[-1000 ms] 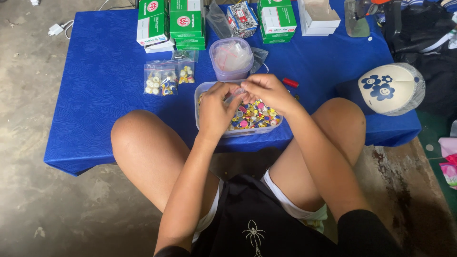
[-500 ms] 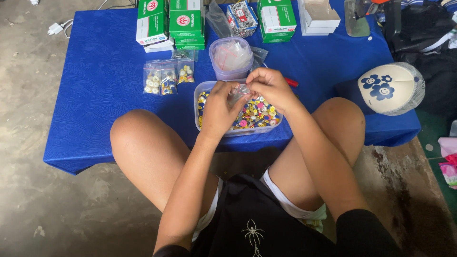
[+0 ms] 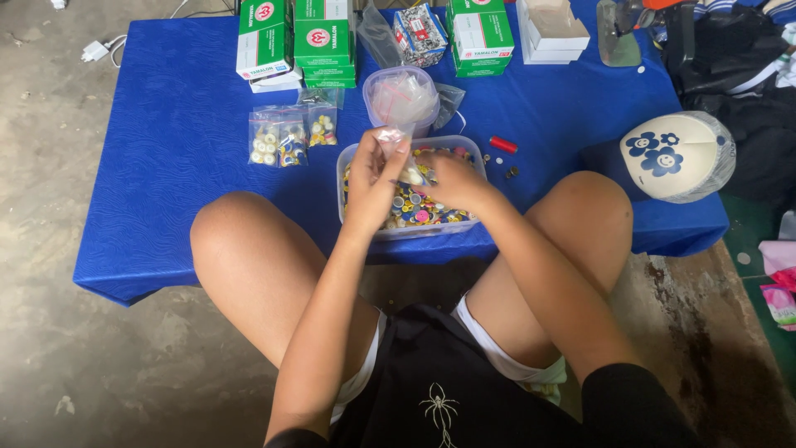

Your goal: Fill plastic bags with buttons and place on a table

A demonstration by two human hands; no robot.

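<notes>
Head view, looking down at a seated person's lap and a low table under a blue textured cloth [image 3: 182,166].

Left hand [image 3: 373,178]: raised over the clear rectangular plastic tub of mixed coloured buttons [image 3: 412,199], fingers pinched on a small clear plastic zip bag [image 3: 391,139] held upright by its top edge. Grip is closed on the bag.

Right hand [image 3: 452,181]: palm down inside the tub, resting on the buttons, just beside the left hand. Fingertips are hidden against the pile, so can't tell whether it is pinching anything.

The tub sits at the near edge of the cloth, between the person's knees.

Around it:
- filled small clear bags of pale and yellow buttons [image 3: 282,137], left of the tub, lying flat
- round clear plastic container stuffed with empty bags [image 3: 402,99], just behind the tub
- green and white cardboard boxes [image 3: 323,37] along the far edge
- small red cylinder [image 3: 503,144] right of the tub, a few loose buttons near it
- cream cap with blue flower prints [image 3: 676,156] at the right edge of the cloth
</notes>
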